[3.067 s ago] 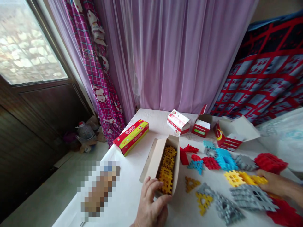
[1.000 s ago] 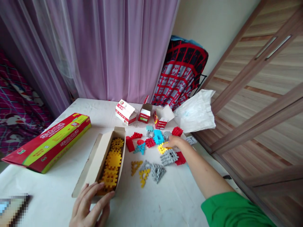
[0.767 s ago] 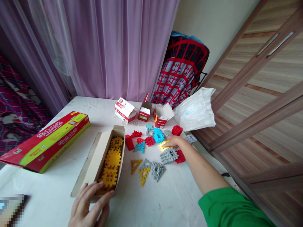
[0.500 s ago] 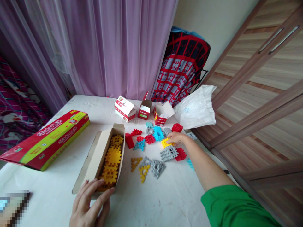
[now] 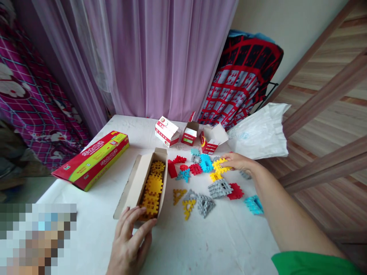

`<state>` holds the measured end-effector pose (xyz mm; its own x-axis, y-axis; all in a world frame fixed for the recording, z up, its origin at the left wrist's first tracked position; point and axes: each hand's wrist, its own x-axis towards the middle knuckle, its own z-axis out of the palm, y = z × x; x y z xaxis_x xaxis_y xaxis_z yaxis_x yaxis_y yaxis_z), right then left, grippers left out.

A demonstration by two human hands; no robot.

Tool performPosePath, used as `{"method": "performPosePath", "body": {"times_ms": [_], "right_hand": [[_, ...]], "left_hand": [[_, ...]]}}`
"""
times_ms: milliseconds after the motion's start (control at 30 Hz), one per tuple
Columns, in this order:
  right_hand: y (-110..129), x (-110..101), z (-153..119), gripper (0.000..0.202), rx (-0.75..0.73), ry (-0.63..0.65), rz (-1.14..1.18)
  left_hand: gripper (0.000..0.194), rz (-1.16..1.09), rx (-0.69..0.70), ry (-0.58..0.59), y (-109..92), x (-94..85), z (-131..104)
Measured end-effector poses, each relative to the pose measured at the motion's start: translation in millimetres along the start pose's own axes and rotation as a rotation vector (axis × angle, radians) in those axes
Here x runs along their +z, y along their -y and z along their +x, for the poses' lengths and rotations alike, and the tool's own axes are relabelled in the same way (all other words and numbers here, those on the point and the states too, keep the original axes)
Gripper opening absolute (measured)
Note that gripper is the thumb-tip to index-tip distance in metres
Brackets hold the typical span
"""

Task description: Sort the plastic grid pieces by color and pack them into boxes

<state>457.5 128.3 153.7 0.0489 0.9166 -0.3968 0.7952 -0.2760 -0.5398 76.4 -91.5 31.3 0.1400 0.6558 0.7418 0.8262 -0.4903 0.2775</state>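
My left hand (image 5: 130, 238) grips the near end of a long open cardboard box (image 5: 134, 184), its fingers and thumb over the rim. Yellow notched building blocks (image 5: 155, 185) lie lengthwise inside the box. At the far right of the loose pieces, my right hand (image 5: 239, 161) pinches a yellow building block (image 5: 220, 165), raised slightly at an angle. Another yellow piece (image 5: 215, 176) lies just below it; whether the two touch I cannot tell. Close by are a blue block (image 5: 206, 163), a grey block (image 5: 219, 189) and a red block (image 5: 235, 191).
A long red and yellow carton (image 5: 94, 158) lies on the left of the white-covered table (image 5: 183, 244). Small boxes stand at the back, among them a white-red box (image 5: 166, 131), beside a white plastic bag (image 5: 260, 131). Yellow triangles (image 5: 179, 196) and a grey triangular piece (image 5: 205, 205) lie mid-table.
My right hand has lifted the yellow block a little from the pile, uncovering another yellow piece beneath. My left hand stays on the box. The whole view has shifted, so things appear farther right.
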Motion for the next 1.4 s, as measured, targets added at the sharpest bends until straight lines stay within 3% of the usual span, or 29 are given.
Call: {"method": "performPosePath", "body": {"times_ms": [100, 300, 433, 500, 600, 700, 833, 933, 1000, 1067, 1200, 1400], "right_hand": [[45.5, 20.0, -9.2, 0.041, -0.214, 0.084, 0.074], [136.6, 88.1, -9.1, 0.034, -0.59, 0.29, 0.007], [172.0, 106.8, -2.6, 0.036, -0.661, 0.328, -0.115], [182.1, 107.6, -3.9, 0.04, -0.653, 0.282, -0.23], [183.9, 106.1, -12.9, 0.043, -0.662, -0.02, -0.41], [169.0, 105.1, -25.5, 0.026, -0.666, -0.263, -0.478], [143.1, 105.6, -37.2, 0.023, -0.616, -0.232, -0.568], [138.8, 110.7, -43.1, 0.026, -0.779, -0.149, -0.637], [145.5, 118.5, -47.0, 0.026, -0.913, -0.091, -0.674], [156.6, 128.6, -50.0, 0.026, -0.955, -0.053, -0.729], [175.3, 141.7, -48.0, 0.038, -0.857, -0.024, -0.877], [173.3, 129.8, -46.2, 0.046, -0.761, -0.155, -0.759]], "left_hand": [[0.034, -0.002, 0.005, 0.005, -1.5, -0.9, 1.8], [0.035, -0.009, 0.003, -0.009, -3.1, -1.2, 2.7], [0.035, -0.014, -0.003, -0.016, -1.8, -0.2, 1.6], [0.035, -0.012, 0.003, -0.007, -0.4, 0.0, 0.8], [0.036, -0.008, 0.015, -0.002, 1.3, 0.1, -0.7], [0.036, -0.009, -0.007, 0.016, 1.0, 0.6, -1.9], [0.035, -0.022, -0.03, -0.016, -1.9, 1.3, -0.9], [0.035, -0.018, -0.021, -0.019, -3.5, 1.3, 1.0], [0.035, -0.013, -0.016, -0.017, -3.8, 1.2, 2.2], [0.035, -0.008, -0.011, -0.019, -3.9, 0.9, 3.2], [0.036, -0.005, -0.01, -0.032, -3.8, 0.0, 4.4], [0.035, -0.014, -0.01, -0.024, -3.8, 0.2, 2.4]]}}
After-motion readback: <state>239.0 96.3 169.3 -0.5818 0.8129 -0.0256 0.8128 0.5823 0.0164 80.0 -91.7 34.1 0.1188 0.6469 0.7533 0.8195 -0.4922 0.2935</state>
